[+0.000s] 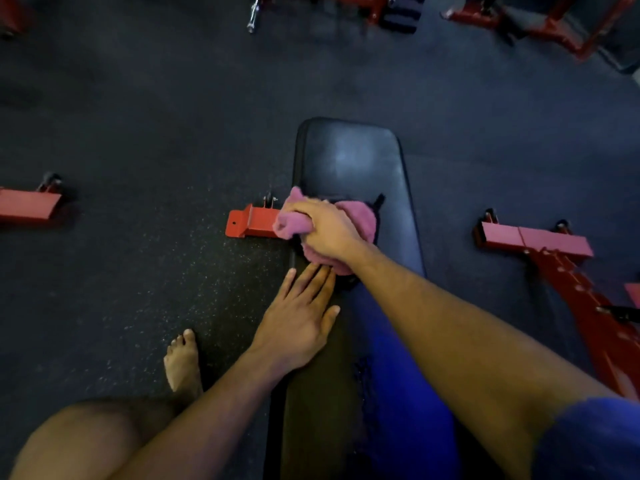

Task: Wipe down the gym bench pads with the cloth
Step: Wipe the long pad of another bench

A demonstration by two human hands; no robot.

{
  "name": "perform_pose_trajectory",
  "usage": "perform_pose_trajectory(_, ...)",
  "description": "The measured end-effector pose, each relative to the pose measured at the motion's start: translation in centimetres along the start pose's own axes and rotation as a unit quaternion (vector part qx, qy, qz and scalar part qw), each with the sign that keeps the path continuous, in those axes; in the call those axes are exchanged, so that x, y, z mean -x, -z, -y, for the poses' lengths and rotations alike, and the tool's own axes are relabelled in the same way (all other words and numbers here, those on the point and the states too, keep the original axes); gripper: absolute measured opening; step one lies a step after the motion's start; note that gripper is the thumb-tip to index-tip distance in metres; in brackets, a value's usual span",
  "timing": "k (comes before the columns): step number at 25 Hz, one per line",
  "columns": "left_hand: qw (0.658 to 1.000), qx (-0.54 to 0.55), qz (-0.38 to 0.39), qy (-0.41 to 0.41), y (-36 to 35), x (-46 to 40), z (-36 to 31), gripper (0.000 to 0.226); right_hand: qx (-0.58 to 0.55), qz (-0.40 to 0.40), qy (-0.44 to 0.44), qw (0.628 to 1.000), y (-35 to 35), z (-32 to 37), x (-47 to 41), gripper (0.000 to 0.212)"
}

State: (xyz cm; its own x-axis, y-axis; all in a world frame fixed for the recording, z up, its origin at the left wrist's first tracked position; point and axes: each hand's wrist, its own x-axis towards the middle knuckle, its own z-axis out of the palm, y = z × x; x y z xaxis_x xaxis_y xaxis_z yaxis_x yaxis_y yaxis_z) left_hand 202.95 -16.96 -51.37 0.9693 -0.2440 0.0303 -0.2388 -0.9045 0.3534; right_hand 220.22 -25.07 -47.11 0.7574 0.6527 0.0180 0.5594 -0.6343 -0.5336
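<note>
right hand fingers: we see them curled round a bunched pink cloth (pixel 356 216), gripping it; the right hand (pixel 327 230) sits on top of the wad, knuckles up.
cloth: pressed down on the bench near its left edge, about where the far pad (pixel 349 161) meets the near pad (pixel 311 393); one fold sticks out past the left edge, over the red crossbar (pixel 254 223).
left hand fingers: straight and together, flat on the near pad, holding nothing; tips end just beside the cloth's near edge. We can't tell if they touch it, the frame is soft there.
left hand (pixel 298 320): palm down at the left edge of the near pad, thumb out to the right.
arms: right forearm comes in from the lower right corner and crosses over the bench; left forearm comes up from the bottom centre.
far pad: black, rounded far corners, dull sheen in the middle.
blue shorts (pixel 405 375): cover the right side of the near pad, we read it as the person's leg on the bench.
bare foot (pixel 183 362): on the speckled dark floor (pixel 138 133), left of the bench.
other red frames: one at the left edge (pixel 29 204), one at the right (pixel 540 244), more along the top.
</note>
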Motion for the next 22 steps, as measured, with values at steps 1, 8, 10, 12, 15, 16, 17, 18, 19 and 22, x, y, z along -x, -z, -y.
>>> perform_pose_trajectory(1, 1.000, -0.007, 0.014, 0.011, 0.3, 0.2, -0.3, 0.069, -0.026, -0.010, -0.006, 1.000, 1.4, 0.0, 1.5, 0.043)
perform_pose_trajectory(8, 0.987, -0.044, 0.042, 0.146, -0.1, -0.2, -8.3, 0.075, -0.074, -0.207, -0.182, 0.958, 6.7, -1.3, 22.7, 0.063)
perform_pose_trajectory(10, 0.984, -0.065, 0.032, 0.161, -0.7, -0.4, -8.5, 0.074, 0.004, -0.125, -0.248, 0.961, 3.1, -0.5, 25.7, 0.068)
perform_pose_trajectory(12, 0.982, -0.073, 0.034, 0.168, -0.9, -0.2, -8.3, 0.070, 0.048, -0.091, -0.264, 0.959, 0.6, -0.8, 25.3, 0.069)
perform_pose_trajectory(15, 0.982, -0.073, 0.011, 0.173, -0.9, -0.3, -8.6, 0.068, 0.023, -0.115, -0.282, 0.952, 2.2, -4.2, 20.9, 0.061)
perform_pose_trajectory(16, 0.982, -0.072, 0.008, 0.174, -1.0, -0.4, -8.7, 0.067, 0.021, -0.122, -0.287, 0.950, 2.9, -5.8, 18.9, 0.058)
perform_pose_trajectory(17, 0.982, -0.070, 0.002, 0.173, -1.2, -0.4, -8.7, 0.067, 0.023, -0.125, -0.290, 0.949, 3.7, -7.3, 16.8, 0.055)
perform_pose_trajectory(18, 0.982, -0.072, -0.004, 0.172, -1.5, -0.3, -8.5, 0.066, 0.028, -0.127, -0.290, 0.948, 4.3, -8.5, 14.6, 0.054)
perform_pose_trajectory(19, 0.983, -0.074, -0.008, 0.171, -1.7, -0.2, -8.3, 0.065, 0.031, -0.129, -0.292, 0.947, 5.0, -9.5, 12.2, 0.052)
perform_pose_trajectory(22, 0.983, -0.076, -0.016, 0.166, -2.1, -0.4, -7.9, 0.062, 0.041, -0.134, -0.307, 0.941, 6.5, -11.8, 7.2, 0.049)
